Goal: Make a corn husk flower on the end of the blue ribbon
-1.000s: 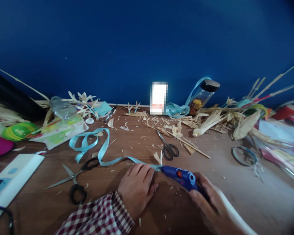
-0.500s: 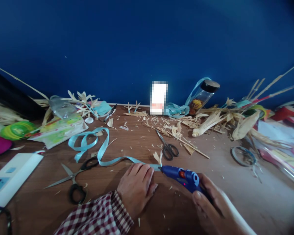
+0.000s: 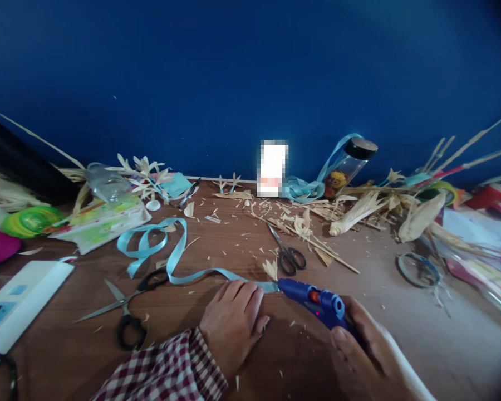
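1. The left hand point(image 3: 234, 320) is lying palm-down on the wooden table point(image 3: 401, 334), its fingers held loosely side by side and pressing the near end of the light-blue ribbon point(image 3: 173, 262) flat against the wood.
2. The right hand point(image 3: 369, 353) is wrapping closed around the grip of the blue hot glue gun point(image 3: 315, 301), thumb lying along the top; whether a finger is resting on the trigger cannot be told from here.
3. The gun's nozzle is pointing left and touching, or almost touching, the ribbon end just beside the left fingertips, next to a small corn-husk flower point(image 3: 270, 269) standing on the ribbon.
4. From there the ribbon is running away to the left in loose curls, passing over the handle of the large black-handled scissors point(image 3: 125, 312). A smaller pair of scissors point(image 3: 288, 253) is lying just behind the flower, among husk trimmings.
5. Judged risks:
   - The hot tip is sitting so near the left fingertips that a slip, or glue oozing sideways, could burn them.
   - Too long a squeeze could be flooding the narrow ribbon, gluing it to the table or picking up the husk scraps scattered around.
   - The ribbon is only being pinned at one end, so a nudge from the nozzle could be shifting it and knocking the little flower off its spot.
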A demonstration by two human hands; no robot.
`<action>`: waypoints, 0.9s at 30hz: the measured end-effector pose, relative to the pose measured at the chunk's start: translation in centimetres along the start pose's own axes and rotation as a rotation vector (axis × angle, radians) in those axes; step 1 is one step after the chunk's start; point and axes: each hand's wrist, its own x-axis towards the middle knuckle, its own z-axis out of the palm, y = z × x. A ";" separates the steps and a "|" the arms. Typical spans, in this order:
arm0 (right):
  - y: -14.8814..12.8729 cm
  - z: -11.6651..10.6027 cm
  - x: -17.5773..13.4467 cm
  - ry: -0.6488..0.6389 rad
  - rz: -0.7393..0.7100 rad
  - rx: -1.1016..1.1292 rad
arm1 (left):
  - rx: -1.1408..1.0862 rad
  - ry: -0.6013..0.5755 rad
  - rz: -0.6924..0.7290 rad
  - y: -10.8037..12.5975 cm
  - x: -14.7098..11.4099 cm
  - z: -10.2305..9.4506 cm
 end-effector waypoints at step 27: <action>2.3 0.8 0.1 -0.150 -0.169 -0.100 | 0.015 0.009 -0.007 -0.1 -0.2 0.5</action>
